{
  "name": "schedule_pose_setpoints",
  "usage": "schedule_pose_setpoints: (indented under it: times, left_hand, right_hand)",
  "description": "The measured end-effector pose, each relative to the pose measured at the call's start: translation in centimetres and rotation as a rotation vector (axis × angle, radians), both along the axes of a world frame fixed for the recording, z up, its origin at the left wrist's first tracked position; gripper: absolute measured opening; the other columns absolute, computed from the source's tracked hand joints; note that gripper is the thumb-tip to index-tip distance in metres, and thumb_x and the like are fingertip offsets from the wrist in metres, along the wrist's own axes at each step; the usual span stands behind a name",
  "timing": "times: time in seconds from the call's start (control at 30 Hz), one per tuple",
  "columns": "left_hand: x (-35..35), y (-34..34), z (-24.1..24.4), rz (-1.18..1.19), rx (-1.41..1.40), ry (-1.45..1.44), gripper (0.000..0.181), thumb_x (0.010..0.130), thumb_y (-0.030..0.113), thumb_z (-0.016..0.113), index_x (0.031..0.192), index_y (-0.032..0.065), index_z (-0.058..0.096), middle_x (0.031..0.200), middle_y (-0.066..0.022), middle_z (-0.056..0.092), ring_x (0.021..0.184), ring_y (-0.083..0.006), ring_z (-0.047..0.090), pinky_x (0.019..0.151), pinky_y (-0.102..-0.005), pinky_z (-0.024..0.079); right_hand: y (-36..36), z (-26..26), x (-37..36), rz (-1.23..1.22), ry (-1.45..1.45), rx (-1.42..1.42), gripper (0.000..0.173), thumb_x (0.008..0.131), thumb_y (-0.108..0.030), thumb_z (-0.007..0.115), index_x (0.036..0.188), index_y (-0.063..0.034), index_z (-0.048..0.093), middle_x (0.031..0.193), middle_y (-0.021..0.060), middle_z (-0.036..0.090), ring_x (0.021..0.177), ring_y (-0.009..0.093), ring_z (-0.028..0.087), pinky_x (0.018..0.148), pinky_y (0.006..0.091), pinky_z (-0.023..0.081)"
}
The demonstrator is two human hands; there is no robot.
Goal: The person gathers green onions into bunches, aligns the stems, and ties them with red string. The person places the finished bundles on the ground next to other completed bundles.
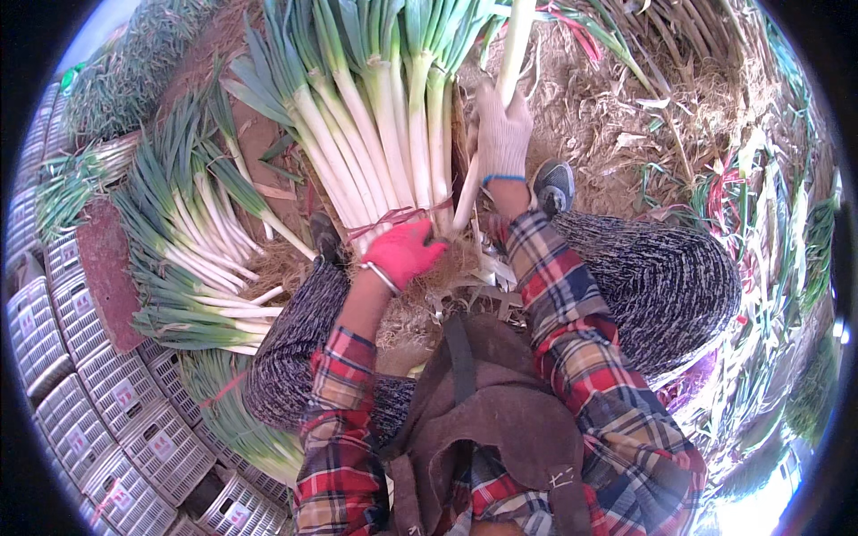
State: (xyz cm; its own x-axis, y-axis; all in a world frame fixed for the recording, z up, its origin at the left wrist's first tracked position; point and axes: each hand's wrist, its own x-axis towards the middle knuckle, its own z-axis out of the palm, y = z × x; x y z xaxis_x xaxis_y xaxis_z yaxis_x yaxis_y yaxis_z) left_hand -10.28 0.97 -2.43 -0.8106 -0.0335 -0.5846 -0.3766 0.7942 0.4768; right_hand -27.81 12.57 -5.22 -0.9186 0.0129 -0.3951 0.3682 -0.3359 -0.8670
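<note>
My right hand (503, 130), in a white knit glove, is closed around a single leek (517, 47). The leek's green end runs out of the top of the view, and its white lower end slants down past the right side of a leek bundle (382, 141). Red plastic ties (395, 216) cross the white shanks of this bundle near the roots (462, 258). My left hand (405, 254), in a red glove, lies against the root end, just below the ties. Its thumb and forefinger stand apart; its palm is hidden, so any grip is unclear.
Loose leeks (214, 234) lie at the left beside a reddish board (107, 275). Stacked plastic crates (120, 395) fill the lower left. Dry leaf litter (603, 114) covers the ground at the right, with red ties (720, 191) among scraps. My shoe (555, 184) is near my right wrist.
</note>
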Motion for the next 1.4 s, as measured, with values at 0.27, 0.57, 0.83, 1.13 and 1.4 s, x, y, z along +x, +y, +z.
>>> schedule_pose_setpoints:
  times: [0.27, 0.57, 0.83, 1.13, 1.4]
  left_hand:
    - [-8.6, -2.5, -2.4, 0.17, -0.304, 0.55, 0.033, 0.087, 0.023, 0.067, 0.115, 0.0072, 0.059, 0.111, -0.0163, 0.063, 0.099, -0.0326, 0.063, 0.084, -0.0413, 0.05]
    - [-16.4, -2.7, -6.8, -0.044, -0.946, 0.361, 0.081, 0.079, 0.05, 0.065, 0.147, 0.0152, 0.037, 0.157, -0.014, 0.023, 0.141, -0.046, 0.022, 0.111, -0.064, 0.017]
    - [-15.9, -4.0, -7.1, -0.057, -0.853, 0.376, 0.086, 0.076, 0.033, 0.07, 0.148, 0.0083, 0.032, 0.158, -0.0135, 0.021, 0.142, -0.0467, 0.019, 0.112, -0.0638, 0.017]
    - [-15.1, -5.3, -8.1, -0.049, -0.794, 0.495, 0.087, 0.074, 0.032, 0.074, 0.147, 0.0073, 0.033, 0.155, -0.0154, 0.024, 0.141, -0.0453, 0.022, 0.112, -0.0604, 0.021]
    - [-14.9, -5.5, -8.8, -0.037, -0.719, 0.611, 0.084, 0.073, 0.03, 0.074, 0.145, 0.0084, 0.036, 0.153, -0.0163, 0.028, 0.141, -0.0438, 0.023, 0.113, -0.0593, 0.02]
  right_hand:
    - [-0.7, -2.9, -3.5, -0.092, 0.347, 0.245, 0.021, 0.088, -0.02, 0.067, 0.092, -0.0009, 0.061, 0.072, 0.005, 0.061, 0.062, 0.01, 0.056, 0.058, 0.0282, 0.048]
    - [0.1, -5.3, -1.5, -0.129, 0.101, 0.107, 0.016, 0.087, -0.015, 0.067, 0.094, -0.0019, 0.061, 0.073, 0.0042, 0.059, 0.065, 0.008, 0.054, 0.058, 0.0277, 0.046]
    - [1.0, -3.7, -3.2, -0.176, 0.082, -0.075, 0.016, 0.089, -0.014, 0.065, 0.101, -0.0051, 0.057, 0.068, -0.0014, 0.056, 0.047, 0.005, 0.048, 0.04, 0.0217, 0.039]
    - [-3.6, -4.2, -3.3, -0.159, 0.172, -0.132, 0.013, 0.09, -0.013, 0.064, 0.095, -0.0034, 0.058, 0.072, 0.0005, 0.06, 0.058, 0.006, 0.054, 0.052, 0.0234, 0.045]
    - [-6.9, -8.3, -1.5, 0.095, 0.118, 0.147, 0.033, 0.085, -0.026, 0.065, 0.099, 0.0028, 0.058, 0.074, 0.0127, 0.061, 0.07, 0.018, 0.058, 0.067, 0.0356, 0.05]
